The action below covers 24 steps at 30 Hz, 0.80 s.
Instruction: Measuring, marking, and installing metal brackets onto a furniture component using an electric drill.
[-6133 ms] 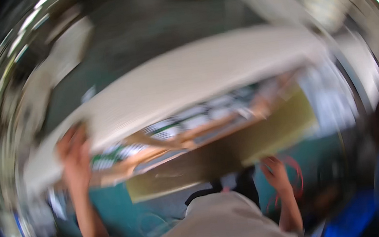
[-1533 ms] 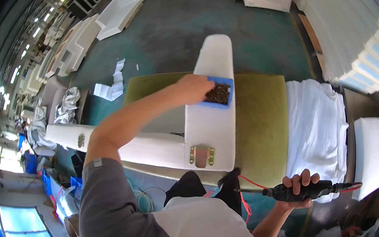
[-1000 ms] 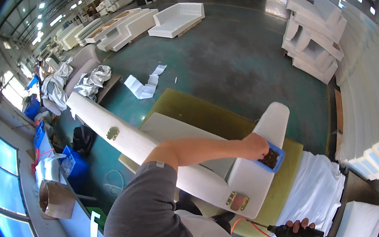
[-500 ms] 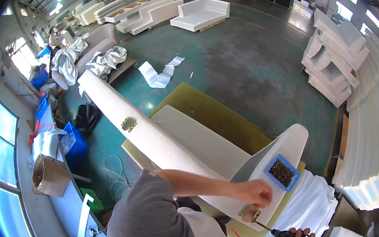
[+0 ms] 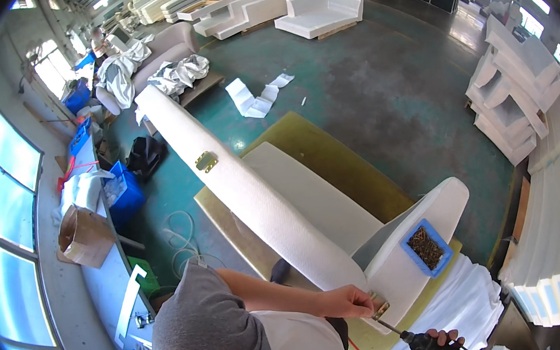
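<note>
The left hand point(image 5: 351, 302) is bent, with its fingertips drawn together right beside a brass bracket point(image 5: 380, 306), which lies at 3 o'clock from them on the near end of a white padded frame point(image 5: 253, 185); whether a screw is pinched there or they touch the metal, I cannot tell. The right hand point(image 5: 447, 338), at 4 o'clock from the left, is wrapped around a black power driver point(image 5: 423, 347), whose slim bit points towards 10 o'clock and ends at the bracket, just below the left fingertips; whether it is seated in a screw is too small to make out. At 2 o'clock from the left fingers, a blue tray point(image 5: 426, 249) of dark screws point(image 5: 425, 249) sits on the short arm of the frame. A second brass bracket point(image 5: 206, 161) lies well apart at 11 o'clock on the long beam. Beneath the frame is an olive-green surface point(image 5: 335, 168), with a white sheet point(image 5: 461, 310) at 4 o'clock.
</note>
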Tool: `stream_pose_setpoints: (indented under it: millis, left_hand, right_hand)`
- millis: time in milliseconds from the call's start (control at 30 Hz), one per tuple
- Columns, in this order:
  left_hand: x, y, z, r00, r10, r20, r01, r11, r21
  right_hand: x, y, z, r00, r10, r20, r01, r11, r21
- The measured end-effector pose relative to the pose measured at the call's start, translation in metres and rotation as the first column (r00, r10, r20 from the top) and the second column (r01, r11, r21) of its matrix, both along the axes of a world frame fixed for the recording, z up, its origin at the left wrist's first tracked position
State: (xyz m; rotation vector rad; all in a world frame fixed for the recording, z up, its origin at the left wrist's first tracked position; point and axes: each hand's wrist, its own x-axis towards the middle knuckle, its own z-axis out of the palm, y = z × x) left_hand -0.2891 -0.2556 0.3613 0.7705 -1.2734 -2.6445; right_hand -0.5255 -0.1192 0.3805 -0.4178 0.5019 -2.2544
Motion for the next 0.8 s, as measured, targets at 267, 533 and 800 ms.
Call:
stream_pose_setpoints:
  millis: [267,533,800]
  left_hand:
    - [-0.012,0.007,0.01,0.983,0.15,-0.108,-0.18,0.915,-0.362]
    - [-0.023,0.026,-0.006,0.967,0.242,-0.079,-0.254,0.92,-0.299]
    - [-0.032,0.049,0.005,0.981,0.139,0.133,-0.153,0.983,0.097]
  right_hand:
    - [-0.002,-0.007,0.002,0.996,-0.069,0.053,0.069,0.998,0.0]
    - [-0.001,0.002,0.003,0.994,-0.1,0.044,0.099,0.995,0.031]
    - [-0.029,0.024,-0.006,1.0,-0.009,0.004,0.009,1.0,-0.029]
